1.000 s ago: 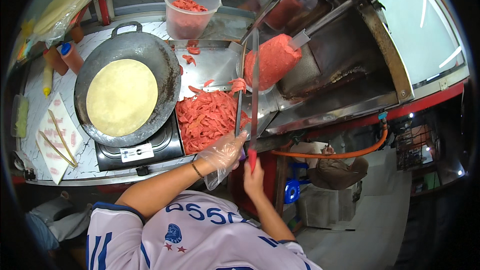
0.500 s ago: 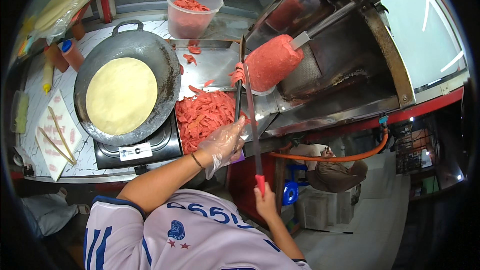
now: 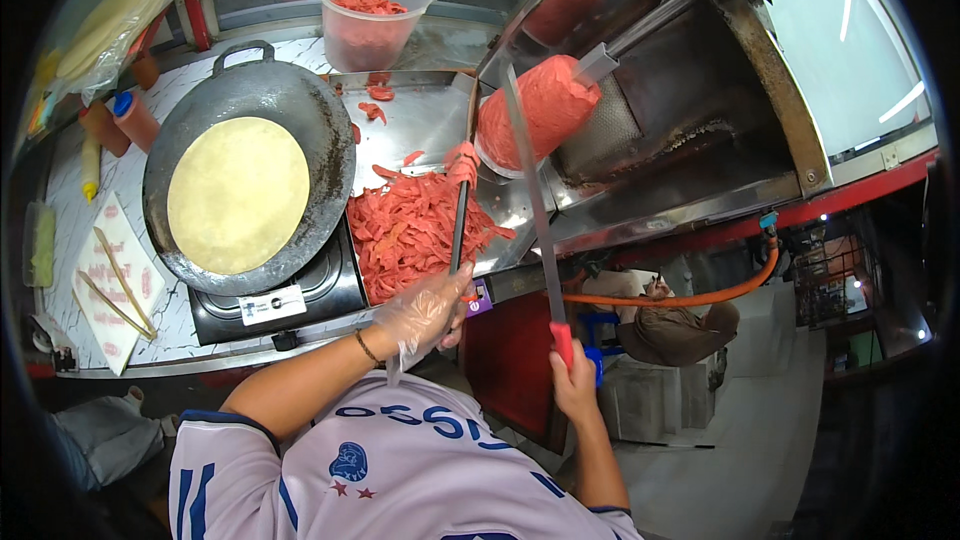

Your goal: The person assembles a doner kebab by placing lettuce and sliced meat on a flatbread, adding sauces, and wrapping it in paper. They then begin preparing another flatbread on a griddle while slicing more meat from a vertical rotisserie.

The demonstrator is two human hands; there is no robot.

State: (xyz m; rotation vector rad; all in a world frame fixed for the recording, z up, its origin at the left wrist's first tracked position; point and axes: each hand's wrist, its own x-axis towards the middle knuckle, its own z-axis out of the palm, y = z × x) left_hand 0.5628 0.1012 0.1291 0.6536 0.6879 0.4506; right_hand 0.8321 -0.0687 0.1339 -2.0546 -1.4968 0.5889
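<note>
2 hands work the spit: the gloved left hand (image 3: 425,312) grips tongs (image 3: 459,225) at the sliced meat pile (image 3: 410,230); the right hand (image 3: 572,385) clasps a long knife (image 3: 530,190) against the meat cone (image 3: 540,110).

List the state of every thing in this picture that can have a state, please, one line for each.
Left hand: in clear plastic glove, grip closed on dark tongs.
Right hand: bare, grip closed on long red-handled knife.
Red meat cone on spit: blade against it.
Round dark metal pan: on burner, holds pale flatbread.
Clear plastic tub: lidless, holds red meat.
Steel tray: partly heaped with red meat shavings.
</note>
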